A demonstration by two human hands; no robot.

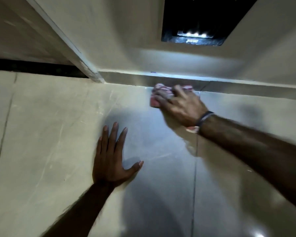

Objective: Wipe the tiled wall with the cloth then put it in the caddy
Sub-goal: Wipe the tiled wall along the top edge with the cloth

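Observation:
A pale glossy tiled wall (46, 127) fills most of the head view. My right hand (181, 106) presses a bunched pink and white cloth (158, 93) against the wall near its top edge, just under the grey ledge. The hand and cloth are blurred. A dark band sits on that wrist. My left hand (112, 156) lies flat on the tile lower down, fingers spread, holding nothing. No caddy is in view.
A grey ledge (229, 84) runs along the top of the tiles. Above it, a black rectangular opening with small lights (195, 31) sits in the ceiling. A white beam (65, 41) slants in from the upper left. Grout lines run down the tiles.

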